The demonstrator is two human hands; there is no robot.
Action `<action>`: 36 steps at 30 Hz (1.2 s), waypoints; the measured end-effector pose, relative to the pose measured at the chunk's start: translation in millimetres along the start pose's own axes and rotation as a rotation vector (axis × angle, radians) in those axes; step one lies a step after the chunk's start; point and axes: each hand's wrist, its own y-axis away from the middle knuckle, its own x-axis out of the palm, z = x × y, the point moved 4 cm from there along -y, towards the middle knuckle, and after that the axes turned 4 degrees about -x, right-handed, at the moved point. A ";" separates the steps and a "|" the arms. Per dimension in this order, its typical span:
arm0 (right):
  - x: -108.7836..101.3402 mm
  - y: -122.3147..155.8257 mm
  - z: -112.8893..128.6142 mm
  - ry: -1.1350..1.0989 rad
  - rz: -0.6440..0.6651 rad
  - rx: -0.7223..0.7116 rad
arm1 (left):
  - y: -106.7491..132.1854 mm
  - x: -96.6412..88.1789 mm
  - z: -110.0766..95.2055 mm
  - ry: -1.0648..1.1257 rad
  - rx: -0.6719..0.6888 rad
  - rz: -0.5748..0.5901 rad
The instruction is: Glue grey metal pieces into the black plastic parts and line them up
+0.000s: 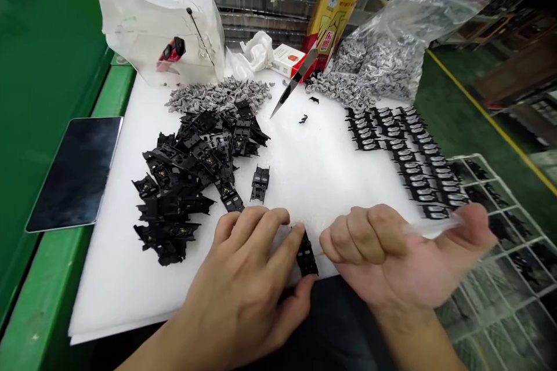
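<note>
Black part [307, 255]: at the table's [300, 185] near edge, between the hands. Left hand [250, 269] grips it, forefinger on the far end, thumb at the near end. Right hand [378, 249] is closed around a clear piece [430, 227], mostly hidden. Judged light, stiff, slightly slick, with thin edges liable to snap; hold by the ends. Long axis runs away from the person, far end leaning slightly left; front end indeterminable.

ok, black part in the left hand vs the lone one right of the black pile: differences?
The held part is gripped in the left hand; the lone part lies untouched. The held part is partly hidden by that hand; the lone part shows whole. The held part is nearer the camera, the lone part nearer the black pile. Both are black.
</note>
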 end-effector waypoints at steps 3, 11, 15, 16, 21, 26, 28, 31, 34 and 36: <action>2.7 1.4 -0.9 0.061 0.002 -0.034 | 0.0 -0.1 -0.4 0.001 -0.002 0.000; 9.2 -0.1 0.1 0.138 0.046 -0.110 | -0.1 -0.5 -2.1 -0.011 0.008 -0.016; 10.8 -0.5 0.4 0.154 0.068 -0.105 | 0.4 -0.3 -1.6 -0.010 0.017 -0.013; 10.8 -0.6 0.4 0.160 0.067 -0.107 | 0.4 -0.2 -1.5 -0.011 0.020 -0.014; 10.9 -0.4 -0.5 0.154 0.087 -0.112 | 0.7 0.1 -1.0 -0.018 0.017 -0.008; 10.0 0.9 -0.4 0.165 0.062 -0.132 | 0.6 0.1 -1.5 -0.022 0.021 -0.003; 9.9 1.6 -0.3 0.164 0.058 -0.130 | 0.5 0.5 -1.6 -0.023 0.018 -0.002; 8.6 2.5 0.4 0.158 0.036 -0.132 | 1.1 0.9 -1.6 -0.024 0.017 0.000; 8.6 2.7 0.4 0.168 0.047 -0.133 | 1.9 0.4 -1.4 -0.026 0.016 0.001; 8.5 2.7 0.2 0.169 0.047 -0.139 | 1.8 0.3 -1.3 -0.029 0.015 0.005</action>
